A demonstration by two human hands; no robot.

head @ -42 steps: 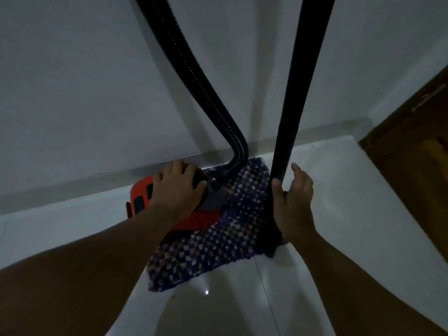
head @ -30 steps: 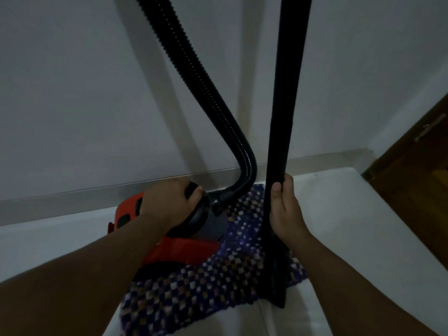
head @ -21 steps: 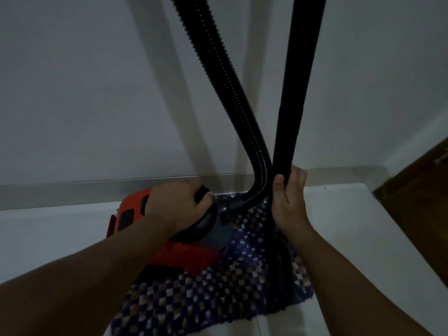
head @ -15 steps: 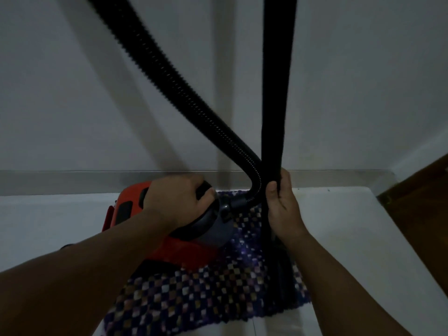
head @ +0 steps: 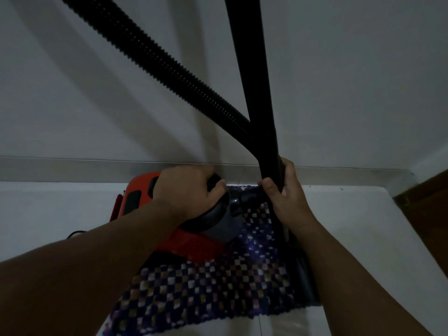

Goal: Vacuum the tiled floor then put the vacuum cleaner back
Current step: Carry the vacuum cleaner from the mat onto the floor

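An orange and grey vacuum cleaner (head: pixel 135 197) sits by the wall, partly on a checkered purple mat (head: pixel 206 287). My left hand (head: pixel 186 190) grips the dark handle on top of the vacuum body. A ribbed black hose (head: pixel 155 52) rises from the body's front toward the upper left. My right hand (head: pixel 283 192) is closed around the upright black wand (head: pixel 254 76), whose lower end (head: pixel 303 275) stands on the mat's right edge.
A pale wall with a grey skirting strip (head: pixel 72 168) runs just behind the vacuum. White tiled floor (head: pixel 351 226) lies around the mat. A brown wooden door (head: pixel 429 209) stands at the right edge.
The hose now leans further to the upper left and crosses behind the wand. Both hands keep their grips, and the vacuum and mat sit higher in view, closer to the wall.
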